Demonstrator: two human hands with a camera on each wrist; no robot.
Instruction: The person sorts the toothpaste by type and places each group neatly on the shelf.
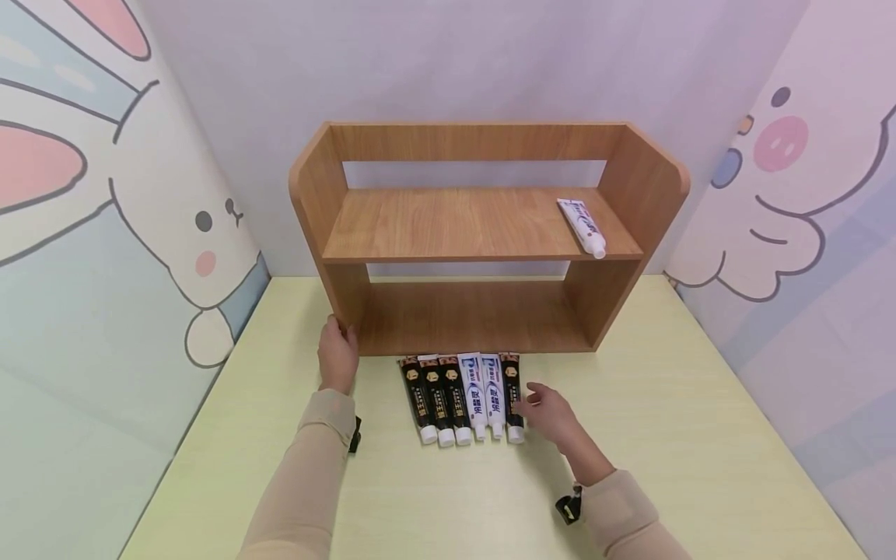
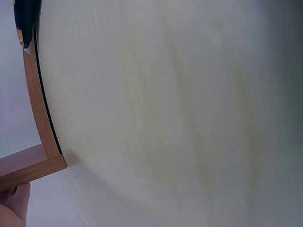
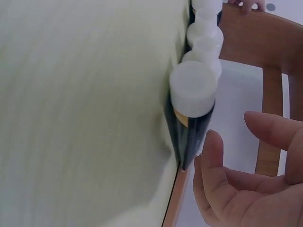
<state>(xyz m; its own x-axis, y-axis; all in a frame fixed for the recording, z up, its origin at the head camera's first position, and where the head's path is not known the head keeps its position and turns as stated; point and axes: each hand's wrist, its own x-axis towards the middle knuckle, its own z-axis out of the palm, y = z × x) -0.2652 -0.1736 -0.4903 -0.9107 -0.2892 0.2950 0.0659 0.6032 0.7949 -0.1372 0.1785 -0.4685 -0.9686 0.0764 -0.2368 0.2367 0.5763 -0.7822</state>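
My left hand (image 1: 338, 356) grips the front edge of the left side panel of a two-tier wooden shelf (image 1: 455, 225); in the left wrist view, part of that hand (image 2: 16, 203) shows against the panel. Before the shelf lies a row of toothpaste tubes, caps toward me: three black tubes (image 1: 435, 400) at left, then two white tubes (image 1: 483, 395), then one black tube (image 1: 512, 397) at the right end. My right hand (image 1: 549, 416) is beside that last tube, thumb and fingers apart. The right wrist view shows its fingertips close to the tube's dark body, below the white cap (image 3: 193, 87).
One white toothpaste tube (image 1: 582, 227) lies on the upper shelf board at the right, its cap at the front edge. The shelf stands on a pale yellow-green table (image 1: 700, 435). Cartoon-printed walls (image 1: 140, 233) flank the table, with a plain wall behind.
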